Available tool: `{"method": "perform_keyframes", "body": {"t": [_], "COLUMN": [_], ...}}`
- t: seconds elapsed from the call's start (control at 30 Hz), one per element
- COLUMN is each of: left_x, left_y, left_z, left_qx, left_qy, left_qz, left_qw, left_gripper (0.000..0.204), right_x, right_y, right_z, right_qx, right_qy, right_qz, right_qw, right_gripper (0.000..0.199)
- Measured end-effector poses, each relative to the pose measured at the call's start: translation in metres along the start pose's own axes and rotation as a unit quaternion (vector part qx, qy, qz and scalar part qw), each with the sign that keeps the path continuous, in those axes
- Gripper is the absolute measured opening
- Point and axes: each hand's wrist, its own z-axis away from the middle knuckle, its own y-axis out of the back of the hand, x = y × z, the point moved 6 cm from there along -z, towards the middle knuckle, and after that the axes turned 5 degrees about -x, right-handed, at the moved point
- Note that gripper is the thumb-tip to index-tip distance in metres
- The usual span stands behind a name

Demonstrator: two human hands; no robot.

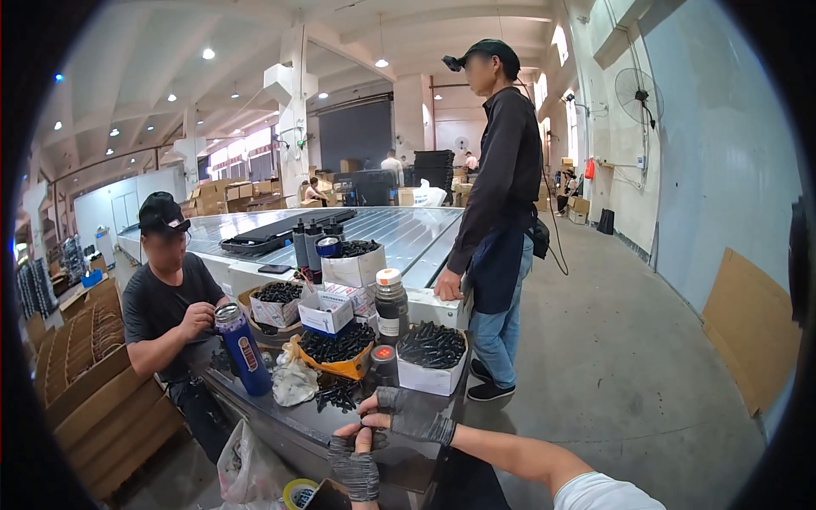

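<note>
Fingers of right hand (408, 414) pinching the grey fingerless glove on left hand (357, 459), clamped at its knuckle edge, above dark surface (280, 421). Soft, stretchy knit probably; best gripped by cuff. Small black parts (340, 395) lying just beyond.

My hands are lying together at the near edge of the table (280, 425), the right hand (406, 414) over the left hand (355, 463). Behind them a box (432, 357) is sitting, a jar (391, 306) behind it, a bottle (244, 348) standing further left.
</note>
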Motion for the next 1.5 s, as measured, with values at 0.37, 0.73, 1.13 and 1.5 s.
{"method": "perform_keyframes", "body": {"t": [0.37,0.73,1.13,1.5], "left_x": [0.013,0.027,0.028,0.028], "left_y": [-0.011,-0.008,-0.011,-0.004], "left_z": [-0.005,0.006,-0.003,0.002], "left_qx": [-0.035,-0.045,-0.125,-0.102], "left_qy": [0.0,-0.008,0.011,0.005], "left_qz": [-0.019,-0.042,0.009,-0.045], "left_qw": [0.999,0.998,0.992,0.994], "left_gripper": [0.017,0.025,0.052,0.044], "right_x": [-0.012,-0.007,-0.006,-0.013], "right_y": [0.007,0.001,0.014,0.004], "right_z": [-0.006,-0.004,-0.022,-0.014], "right_qx": [-0.026,-0.034,-0.101,-0.127], "right_qy": [-0.079,-0.082,-0.066,-0.035], "right_qz": [-0.038,-0.051,-0.018,-0.017], "right_qw": [0.996,0.995,0.992,0.991], "right_gripper": [0.021,0.019,0.022,0.02]}}
